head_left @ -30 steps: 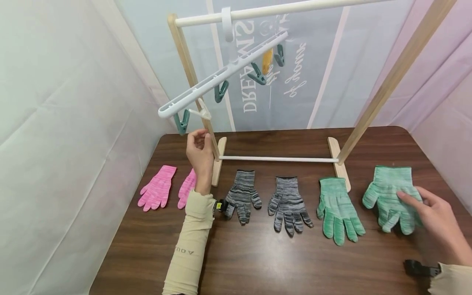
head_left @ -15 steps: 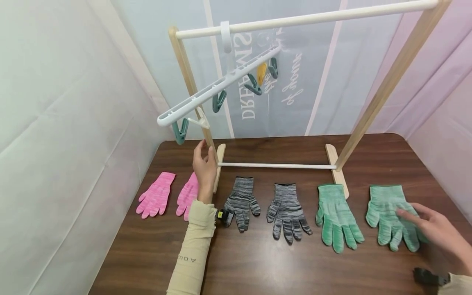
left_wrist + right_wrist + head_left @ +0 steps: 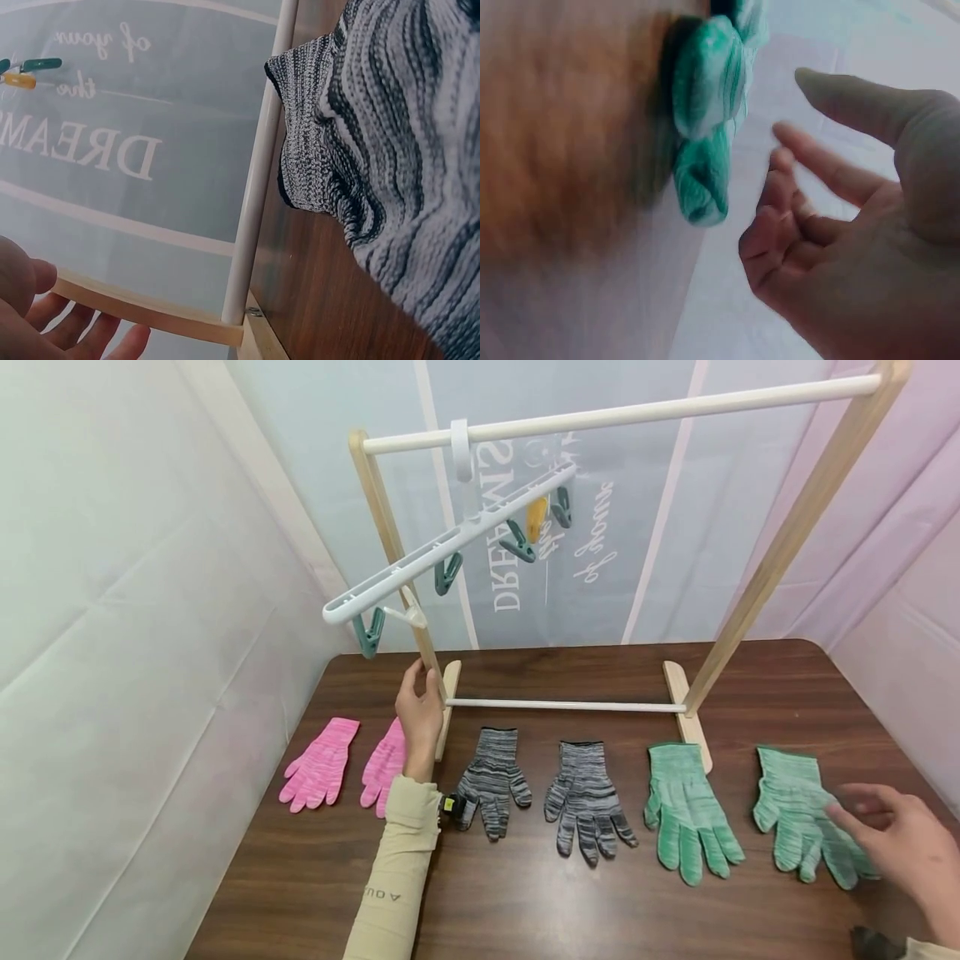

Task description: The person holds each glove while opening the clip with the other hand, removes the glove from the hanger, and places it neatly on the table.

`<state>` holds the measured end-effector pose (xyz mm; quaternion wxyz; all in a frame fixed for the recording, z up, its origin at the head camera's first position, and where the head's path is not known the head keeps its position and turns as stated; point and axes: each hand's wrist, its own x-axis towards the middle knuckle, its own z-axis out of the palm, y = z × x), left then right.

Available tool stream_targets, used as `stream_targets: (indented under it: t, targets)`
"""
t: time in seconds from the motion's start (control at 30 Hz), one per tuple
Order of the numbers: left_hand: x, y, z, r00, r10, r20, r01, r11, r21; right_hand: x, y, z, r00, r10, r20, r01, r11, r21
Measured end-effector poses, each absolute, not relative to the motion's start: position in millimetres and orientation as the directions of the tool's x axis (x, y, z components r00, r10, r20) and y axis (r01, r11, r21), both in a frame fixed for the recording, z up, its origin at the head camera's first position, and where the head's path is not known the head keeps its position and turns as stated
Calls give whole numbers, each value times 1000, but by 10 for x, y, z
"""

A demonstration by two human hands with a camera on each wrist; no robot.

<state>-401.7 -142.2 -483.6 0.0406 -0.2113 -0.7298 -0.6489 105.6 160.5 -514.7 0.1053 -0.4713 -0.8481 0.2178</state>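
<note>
My right hand (image 3: 900, 839), fingers loosely bent, hovers at the right green glove (image 3: 806, 814). In the right wrist view a gap separates its fingertips from the green glove (image 3: 709, 82). That glove lies on the table beside a second green glove (image 3: 690, 810). My left hand (image 3: 420, 714) is at the left wooden post (image 3: 386, 518) of a rack, its fingers loosely curved. The left wrist view has those fingers (image 3: 97, 330) along the wooden post (image 3: 142, 309); a firm grip cannot be made out. Two grey-black striped gloves (image 3: 491, 781) lie mid-table, and two pink gloves (image 3: 322, 764) lie left.
A white hanger (image 3: 442, 547) hooks over the rack's top bar (image 3: 630, 415). Several dark green clips (image 3: 447, 574) and a yellow clip (image 3: 536, 520) hang from it. A low white bar (image 3: 562, 704) joins the rack's feet. Fabric walls (image 3: 150, 610) surround the dark wooden table (image 3: 525, 910).
My right hand has let go of the right green glove and drawn back rightward; the glove now lies flatter and slanted. My left hand has lowered slightly along the post. The head view has tilted up.
</note>
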Motion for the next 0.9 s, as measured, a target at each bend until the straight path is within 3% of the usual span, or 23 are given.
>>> stream_targets:
  t: [0.2,0.43,0.9]
  targets:
    - [-4039,-1401,-4840,-915,254,313,342,80,936,924,1498,-5155,-618,777,-123,721,497,-483]
    - [-4032,-1395,-4837,-919,270,287,313,58,948,898,1523,-5200,-620,760,-193,734,476,-484]
    - [-4015,-1381,-4838,-903,280,326,351,42,936,934,1624,-5278,-661,723,-202,710,514,-481]
